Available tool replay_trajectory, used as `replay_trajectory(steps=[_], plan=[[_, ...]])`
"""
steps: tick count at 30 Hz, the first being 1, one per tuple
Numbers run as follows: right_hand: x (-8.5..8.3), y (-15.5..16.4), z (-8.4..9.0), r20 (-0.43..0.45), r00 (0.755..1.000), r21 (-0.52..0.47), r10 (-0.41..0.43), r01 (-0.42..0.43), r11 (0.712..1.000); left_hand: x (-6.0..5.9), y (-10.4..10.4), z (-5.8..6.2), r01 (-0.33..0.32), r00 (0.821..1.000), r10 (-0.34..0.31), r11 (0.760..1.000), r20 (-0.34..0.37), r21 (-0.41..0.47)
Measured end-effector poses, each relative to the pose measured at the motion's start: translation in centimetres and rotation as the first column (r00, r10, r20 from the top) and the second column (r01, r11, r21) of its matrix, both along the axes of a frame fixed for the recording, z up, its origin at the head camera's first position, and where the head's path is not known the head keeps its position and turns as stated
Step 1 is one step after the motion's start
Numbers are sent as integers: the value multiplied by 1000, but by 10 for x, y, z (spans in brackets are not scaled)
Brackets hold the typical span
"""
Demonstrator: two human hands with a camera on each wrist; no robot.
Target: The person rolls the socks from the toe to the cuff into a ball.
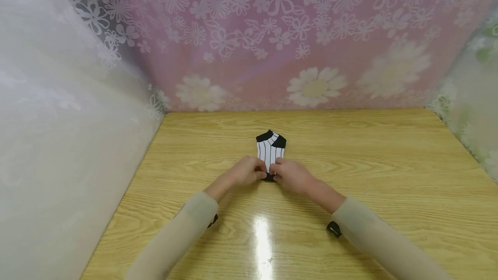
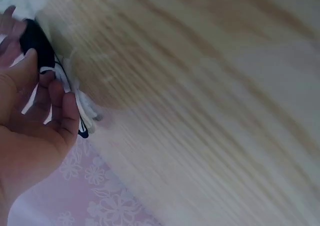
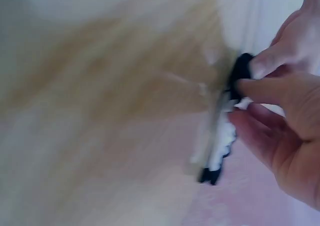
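Both hands, my left hand point(image 1: 246, 172) and right hand point(image 1: 291, 175), pinch the near black edge of the striped ankle sock point(image 1: 270, 150) lying mid-table point(image 1: 389, 176); judging by this, keep grips level, pull evenly, avoid skewing stripes.

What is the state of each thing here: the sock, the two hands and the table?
Striped sock: flat on the table, near end pinched by both hands.
Left hand: pinching the sock.
Right hand: pinching the sock.
Wooden table: bears the sock, shiny with glare.
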State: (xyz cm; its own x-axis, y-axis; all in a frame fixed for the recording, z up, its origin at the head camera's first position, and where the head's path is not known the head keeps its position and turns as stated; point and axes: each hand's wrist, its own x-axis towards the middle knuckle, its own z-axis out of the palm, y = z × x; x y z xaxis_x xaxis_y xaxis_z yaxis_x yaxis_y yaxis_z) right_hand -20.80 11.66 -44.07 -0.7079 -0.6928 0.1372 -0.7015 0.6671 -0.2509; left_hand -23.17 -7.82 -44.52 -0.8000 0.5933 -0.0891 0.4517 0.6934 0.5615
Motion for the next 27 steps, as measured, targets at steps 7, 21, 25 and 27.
replay_trajectory(steps=[7,21,25,27], plan=[[12,-5,8,-163,974,267,157,-110,958,1,1,3,-110,993,109,994,54,20],[-1,4,-7,-117,988,120,103,-88,989,23,6,1,-7,866,-155,947,-476,-320],[-3,5,-8,-67,995,83,80,-74,994,28,6,2,-8,808,-254,897,-531,-442],[-4,6,-8,-42,997,61,68,-66,996,28,6,0,-5,817,-251,897,-519,-442]])
